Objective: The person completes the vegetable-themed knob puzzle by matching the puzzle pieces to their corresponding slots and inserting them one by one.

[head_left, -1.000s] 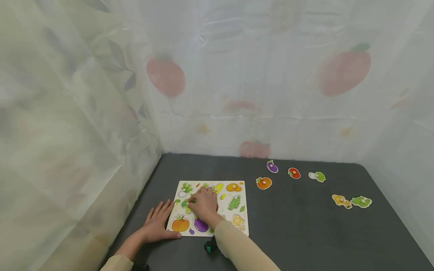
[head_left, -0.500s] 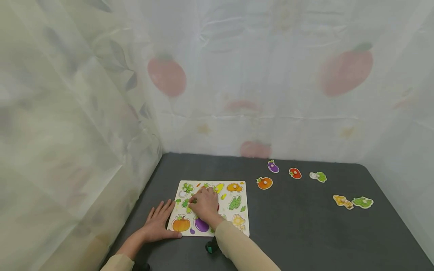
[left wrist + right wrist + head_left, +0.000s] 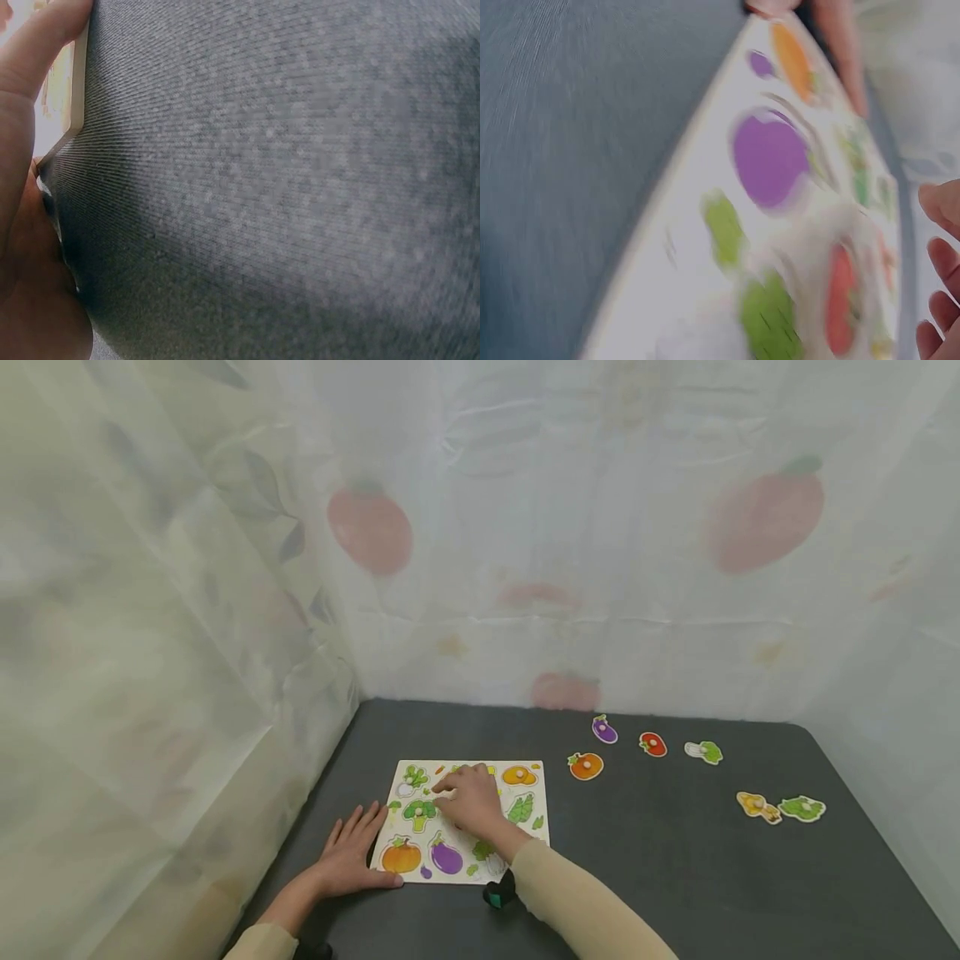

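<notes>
A white vegetable puzzle board (image 3: 534,847) lies on the dark grey table near its left front. A green broccoli piece (image 3: 419,812) sits in the board beside a pumpkin (image 3: 400,857) and a purple eggplant (image 3: 447,858). My right hand (image 3: 448,787) hovers over the board's upper middle, fingers loosely bent and holding nothing; the right wrist view shows its fingertips (image 3: 939,259) above the blurred board (image 3: 697,247). My left hand (image 3: 351,853) lies flat on the table, and its thumb (image 3: 34,67) touches the board's front left edge (image 3: 76,82).
Loose pieces lie to the right: an orange one (image 3: 584,766), a small eggplant (image 3: 603,729), a red one (image 3: 652,744), a white-green one (image 3: 702,751), a yellow one (image 3: 756,804) and a green one (image 3: 802,808). Sheer curtains close in the left and back.
My right hand has lifted off the broccoli piece and moved right and up over the board, uncovering the piece in its slot. The left hand has not moved.
</notes>
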